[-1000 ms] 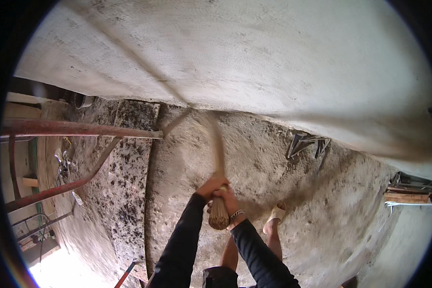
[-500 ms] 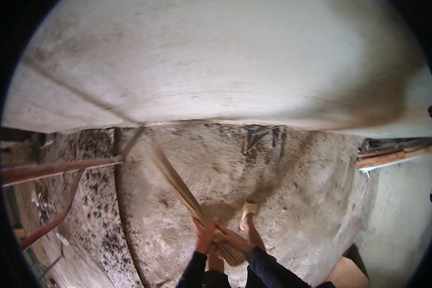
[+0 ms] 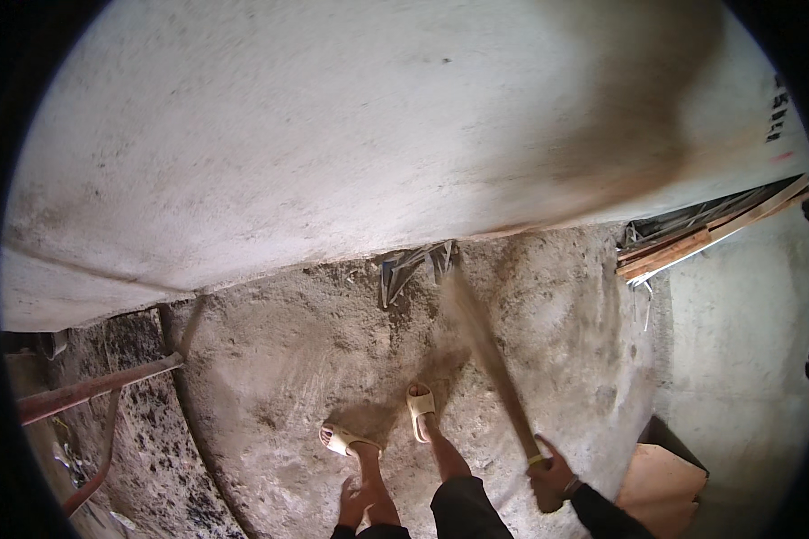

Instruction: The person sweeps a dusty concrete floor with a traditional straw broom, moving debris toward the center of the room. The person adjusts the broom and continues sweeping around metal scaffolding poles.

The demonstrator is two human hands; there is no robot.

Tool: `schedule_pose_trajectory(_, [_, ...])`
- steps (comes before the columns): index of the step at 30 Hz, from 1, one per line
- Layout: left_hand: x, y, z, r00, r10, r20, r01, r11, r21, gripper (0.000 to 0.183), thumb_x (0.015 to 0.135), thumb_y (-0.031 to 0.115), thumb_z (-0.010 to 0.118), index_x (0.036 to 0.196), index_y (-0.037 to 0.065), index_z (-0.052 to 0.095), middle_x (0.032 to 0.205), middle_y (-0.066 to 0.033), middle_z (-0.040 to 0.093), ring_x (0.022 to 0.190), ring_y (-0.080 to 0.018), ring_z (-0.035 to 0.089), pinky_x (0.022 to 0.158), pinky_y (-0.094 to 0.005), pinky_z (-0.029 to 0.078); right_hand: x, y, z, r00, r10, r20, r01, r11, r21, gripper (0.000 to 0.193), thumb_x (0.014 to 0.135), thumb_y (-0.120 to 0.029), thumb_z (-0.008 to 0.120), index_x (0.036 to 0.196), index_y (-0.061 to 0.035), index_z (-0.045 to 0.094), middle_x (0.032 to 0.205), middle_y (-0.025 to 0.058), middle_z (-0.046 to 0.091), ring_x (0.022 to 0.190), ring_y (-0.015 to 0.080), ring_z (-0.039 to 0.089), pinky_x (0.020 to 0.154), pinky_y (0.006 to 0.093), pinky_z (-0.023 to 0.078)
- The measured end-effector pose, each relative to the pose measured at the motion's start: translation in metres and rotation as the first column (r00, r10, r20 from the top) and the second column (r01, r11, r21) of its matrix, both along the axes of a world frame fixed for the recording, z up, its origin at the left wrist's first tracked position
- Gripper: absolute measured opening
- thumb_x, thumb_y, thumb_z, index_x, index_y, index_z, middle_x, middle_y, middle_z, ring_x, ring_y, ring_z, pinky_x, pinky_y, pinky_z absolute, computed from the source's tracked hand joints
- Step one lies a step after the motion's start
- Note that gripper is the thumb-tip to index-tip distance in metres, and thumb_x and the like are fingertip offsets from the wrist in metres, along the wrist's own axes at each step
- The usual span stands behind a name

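Observation:
My right hand (image 3: pixel 553 469) is closed round the bound grip of a long stick broom (image 3: pixel 499 368), a bundle of thin brown stalks with a yellowish band. The broom slants away and to the left, and its far end is blurred beside some grey bent strips (image 3: pixel 404 269) at the foot of the wall. My left hand (image 3: pixel 354 503) hangs in front of my left shin with nothing in it, its fingers loosely apart. Both my feet, in light sandals (image 3: pixel 420 401), stand on the rough dirty floor (image 3: pixel 279 377).
A whitish wall (image 3: pixel 333 135) runs across the far side. Rusty red metal bars (image 3: pixel 103 386) jut in from the left above a dark-speckled slab (image 3: pixel 153 422). Wooden strips (image 3: pixel 683 251) lie at the right, and a brown board (image 3: pixel 661 485) sits at the lower right.
My left hand has let go of the broom, which both hands held before. My right hand has swung it to the right, its tip now near the bent strips. The view has turned.

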State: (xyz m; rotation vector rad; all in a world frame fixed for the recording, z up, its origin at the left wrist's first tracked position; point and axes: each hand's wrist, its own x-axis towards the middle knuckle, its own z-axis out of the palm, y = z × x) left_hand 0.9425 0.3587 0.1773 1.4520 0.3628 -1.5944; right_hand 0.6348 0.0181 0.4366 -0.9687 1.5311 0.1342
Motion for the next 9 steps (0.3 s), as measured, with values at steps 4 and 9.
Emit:
schedule_pose_trajectory(4, [0.007, 0.190, 0.005, 0.916, 0.401, 0.021, -0.335, 0.732, 0.593, 0.038, 0.091, 0.036, 0.053, 0.123, 0.016, 0.047, 0.111, -0.0109, 0.059, 0.094, -0.0313, 0.059, 0.073, -0.0491, 0.052, -0.109, -0.137, -0.091, 0.962, -0.269, 0.054, 0.273, 0.958, -0.086, 0.073, 0.081, -0.005, 0.072, 0.145, -0.0115, 0.037, 0.082, 0.0109, 0.065, 0.066, 0.0209, 0.064, 0.057, 0.0355, 0.056])
schedule_pose_trajectory(9, [-0.020, 0.299, 0.056, 0.441, 0.302, -0.845, -0.827, 0.502, -0.252, 0.067, 0.094, 0.061, 0.039, 0.147, 0.021, 0.030, 0.139, -0.0099, 0.039, 0.106, -0.0323, 0.056, 0.084, -0.0599, 0.047, -0.085, -0.310, -0.227, 0.613, 0.470, -0.635, -0.698, 0.698, -0.157, 0.057, 0.079, -0.024, 0.071, 0.127, -0.0046, 0.048, 0.094, 0.0154, 0.067, 0.079, 0.0280, 0.065, 0.075, 0.0474, 0.054])
